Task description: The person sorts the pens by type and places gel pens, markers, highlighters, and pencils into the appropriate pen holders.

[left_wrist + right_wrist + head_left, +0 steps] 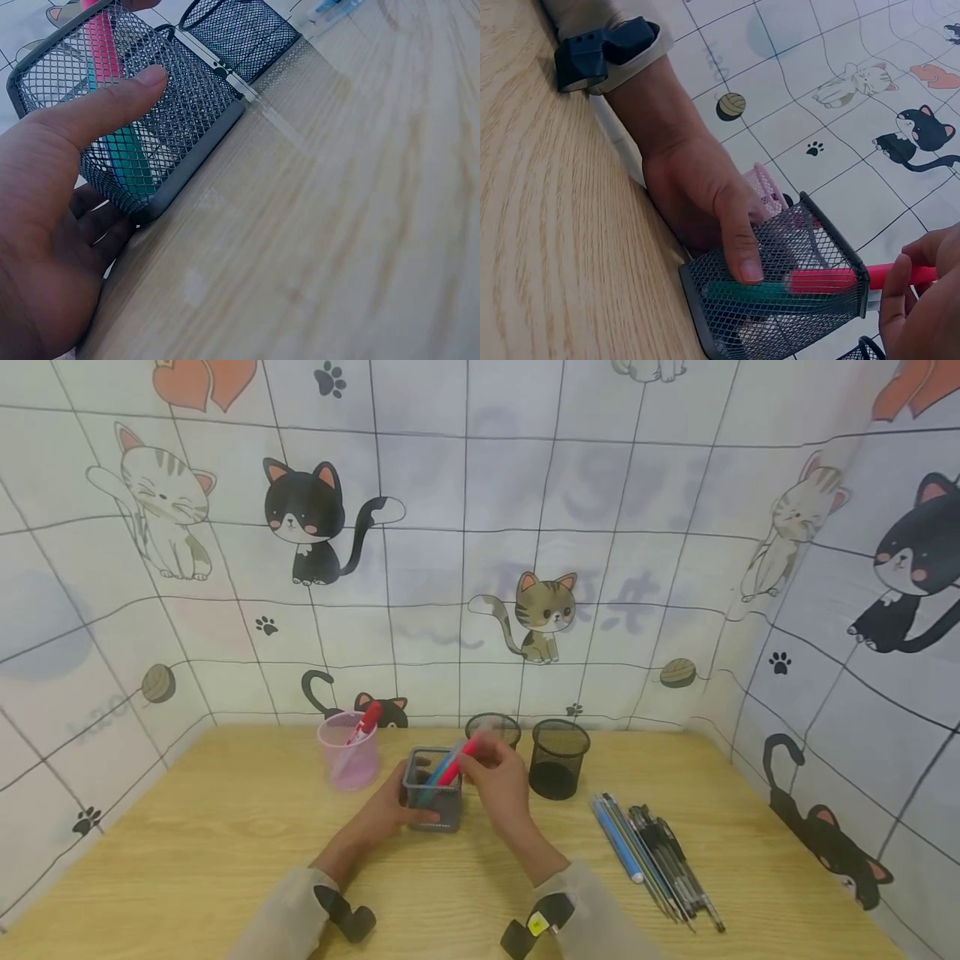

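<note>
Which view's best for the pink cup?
Head view: it shows the pink cup whole and unblocked on the table, red marker inside. The right wrist view catches only part of it, behind the left hand and mesh holder. The left wrist view doesn't show it.

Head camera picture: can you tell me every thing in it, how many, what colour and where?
Square mesh cup: 1, dark grey, table middle
Pink pen: 1, pink, slanting into that cup
Blue-green thing: at least 1, blue-green, in that cup, too blurred to name
Pink cup: 1, see-through pink, back left
Red marker: 1, red, in the pink cup
Round mesh cups: 2, black, back, right of middle
Loose pens: several, blue, black and grey, right side
Table: 1, light wood, under everything
Cat-patterned walls: 3, white, back and sides
Wrist cameras: 2, black, on the wrists
Sleeves: 2, beige, bottom
Left hand: 1, holding the square mesh cup
Right hand: 1, pinching the pink pen
</note>
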{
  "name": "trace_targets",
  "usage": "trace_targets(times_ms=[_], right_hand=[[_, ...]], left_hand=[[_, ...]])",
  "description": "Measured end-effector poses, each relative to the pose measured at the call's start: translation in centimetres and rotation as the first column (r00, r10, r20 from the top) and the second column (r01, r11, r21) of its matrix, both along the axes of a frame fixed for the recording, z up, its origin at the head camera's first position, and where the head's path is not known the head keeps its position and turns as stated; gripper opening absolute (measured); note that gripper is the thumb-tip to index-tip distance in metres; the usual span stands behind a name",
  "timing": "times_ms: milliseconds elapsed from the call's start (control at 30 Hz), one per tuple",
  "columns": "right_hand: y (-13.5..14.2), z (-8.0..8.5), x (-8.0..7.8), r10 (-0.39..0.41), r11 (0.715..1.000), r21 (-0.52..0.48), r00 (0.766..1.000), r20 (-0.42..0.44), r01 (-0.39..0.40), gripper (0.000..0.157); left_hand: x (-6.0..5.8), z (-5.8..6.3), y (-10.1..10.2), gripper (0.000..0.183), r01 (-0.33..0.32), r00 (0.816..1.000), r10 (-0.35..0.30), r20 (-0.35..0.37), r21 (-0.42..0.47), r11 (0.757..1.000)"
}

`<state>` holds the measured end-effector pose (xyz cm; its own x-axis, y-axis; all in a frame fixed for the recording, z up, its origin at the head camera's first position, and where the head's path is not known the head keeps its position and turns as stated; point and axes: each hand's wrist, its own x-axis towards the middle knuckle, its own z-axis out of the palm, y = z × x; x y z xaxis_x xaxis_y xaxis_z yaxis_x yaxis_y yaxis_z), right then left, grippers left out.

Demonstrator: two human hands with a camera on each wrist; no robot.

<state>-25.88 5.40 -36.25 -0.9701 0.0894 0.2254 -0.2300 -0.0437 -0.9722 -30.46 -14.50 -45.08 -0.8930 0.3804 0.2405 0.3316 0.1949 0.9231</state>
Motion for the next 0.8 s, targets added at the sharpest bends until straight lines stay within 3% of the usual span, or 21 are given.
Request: trace_targets(times_ms=[167, 300, 533, 800], right_hand=[[-0.2, 1.4, 1.6, -0.006, 0.998, 0.06, 1.0, -0.004, 0.007, 0.021], [-0.3, 1.8, 1.9, -0.014, 0.996, 0.091, 1.0, -0.016, 0.015, 0.023], [-0.1, -0.7, -0.2, -0.01, 0.997, 0.073, 1.0, -0.023, 0.011, 0.025], [-0.1, -1.7, -0.3, -0.042, 0.993, 0.106, 0.998, -0.051, 0.047, 0.024]], left_hand=[[0.1, -0.1, 0.0, 0.087, -0.005, 1.0, 0.005, 0.007, -0.003, 1.0], [0.1, -0.1, 0.0, 0.088, -0.019, 1.0, 0.019, 0.012, -0.012, 1.0], [0.1, 0.2, 0.0, 0.09, 0.001, 1.0, -0.001, 0.025, 0.007, 1.0], [0.2, 0.3, 0.1, 0.089, 0.004, 0.999, -0.005, 0.038, 0.009, 1.0]])
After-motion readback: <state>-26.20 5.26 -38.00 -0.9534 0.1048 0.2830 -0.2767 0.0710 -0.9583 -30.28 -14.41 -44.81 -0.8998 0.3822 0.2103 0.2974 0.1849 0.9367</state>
